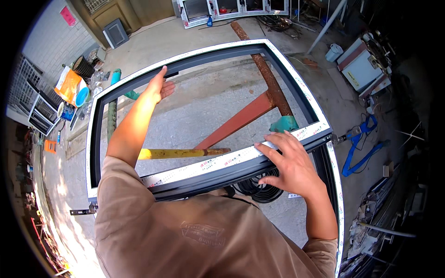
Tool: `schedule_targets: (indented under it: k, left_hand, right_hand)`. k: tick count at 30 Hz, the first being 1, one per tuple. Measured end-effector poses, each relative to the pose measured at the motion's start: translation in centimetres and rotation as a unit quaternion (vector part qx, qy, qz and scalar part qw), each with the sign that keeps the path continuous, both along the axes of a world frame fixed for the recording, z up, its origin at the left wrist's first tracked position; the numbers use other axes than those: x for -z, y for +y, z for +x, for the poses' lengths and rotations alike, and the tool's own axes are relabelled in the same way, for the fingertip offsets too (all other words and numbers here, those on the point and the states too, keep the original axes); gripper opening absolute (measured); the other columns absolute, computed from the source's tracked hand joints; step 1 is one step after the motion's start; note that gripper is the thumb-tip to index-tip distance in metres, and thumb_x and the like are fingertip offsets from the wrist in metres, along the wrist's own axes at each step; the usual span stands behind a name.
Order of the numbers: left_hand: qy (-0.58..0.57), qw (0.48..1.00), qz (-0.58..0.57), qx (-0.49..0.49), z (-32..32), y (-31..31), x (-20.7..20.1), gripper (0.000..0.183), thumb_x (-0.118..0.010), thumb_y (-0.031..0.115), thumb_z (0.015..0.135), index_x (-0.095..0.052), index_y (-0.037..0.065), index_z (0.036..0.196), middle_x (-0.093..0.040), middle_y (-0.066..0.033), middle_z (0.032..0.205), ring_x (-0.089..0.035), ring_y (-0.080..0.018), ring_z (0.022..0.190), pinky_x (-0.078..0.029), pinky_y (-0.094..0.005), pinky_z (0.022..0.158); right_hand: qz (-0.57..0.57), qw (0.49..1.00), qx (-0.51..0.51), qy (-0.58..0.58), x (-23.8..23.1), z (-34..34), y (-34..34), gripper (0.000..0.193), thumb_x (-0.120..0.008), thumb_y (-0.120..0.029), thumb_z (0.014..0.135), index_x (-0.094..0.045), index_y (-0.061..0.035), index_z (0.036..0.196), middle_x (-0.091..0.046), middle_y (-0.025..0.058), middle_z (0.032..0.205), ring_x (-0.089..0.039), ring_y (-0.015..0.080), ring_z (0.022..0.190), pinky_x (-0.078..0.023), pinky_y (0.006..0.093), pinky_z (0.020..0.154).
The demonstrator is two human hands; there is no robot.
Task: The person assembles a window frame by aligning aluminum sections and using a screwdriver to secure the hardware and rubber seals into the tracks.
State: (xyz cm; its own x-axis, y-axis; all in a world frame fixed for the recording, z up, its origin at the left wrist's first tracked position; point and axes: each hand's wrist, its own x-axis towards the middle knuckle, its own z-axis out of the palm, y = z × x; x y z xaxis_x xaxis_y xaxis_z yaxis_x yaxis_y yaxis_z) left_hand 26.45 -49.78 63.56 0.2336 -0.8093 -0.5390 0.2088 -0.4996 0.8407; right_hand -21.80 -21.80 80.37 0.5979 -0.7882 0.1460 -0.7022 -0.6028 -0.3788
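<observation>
A large dark grey window frame [222, 161] with white printed protective film lies flat before me on metal stands. My left hand [161, 87] reaches across the opening to the inner side of the far rail. Its fingers are stretched out, with the thumb up by the rail, and it grips nothing. Spread fingers of my right hand [292, 162] rest on the near rail close to the right corner, the thumb hanging on my side of it. A hinge-like metal arm [82, 211] sticks out at the near left corner. Below the near rail hangs or lies a black coil [262, 189].
Under the frame are a rusty post [269, 76] with teal wrapping, a red beam [236, 121] and a yellow bar [181, 154]. Another filmed frame [340, 204] runs down at my right. Farther right lie a blue strap [359, 141] and a white cabinet [357, 65].
</observation>
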Motion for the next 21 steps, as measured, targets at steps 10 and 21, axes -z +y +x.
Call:
schedule_targets:
  k: [10, 21]
  left_hand:
    - [0.274, 0.935, -0.161, -0.161, 2.7, -4.1, 2.8, 0.052, -0.068, 0.034, 0.112, -0.062, -0.010, 0.139, -0.072, -0.0293, 0.142, -0.074, -0.0438, 0.128, -0.067, -0.0510, 0.109]
    - [0.233, 0.917, -0.322, -0.027, 9.0, -6.3, -12.6, 0.075, -0.078, 0.037, 0.104, -0.051, -0.013, 0.154, -0.068, -0.0339, 0.145, -0.076, -0.0433, 0.123, -0.071, -0.0364, 0.093]
  right_hand:
    - [-0.035, 0.995, 0.032, -0.088, 3.3, -0.8, -1.3, 0.079, -0.101, -0.034, 0.064, -0.075, -0.0129, 0.136, -0.071, 0.0066, 0.123, -0.065, 0.0318, 0.123, -0.045, 0.0497, 0.117]
    - [-0.092, 0.989, 0.043, -0.109, 3.6, -0.2, 0.3, 0.062, -0.102, -0.030, 0.061, -0.074, -0.0137, 0.113, -0.064, 0.0038, 0.104, -0.063, 0.0274, 0.107, -0.046, 0.0447, 0.103]
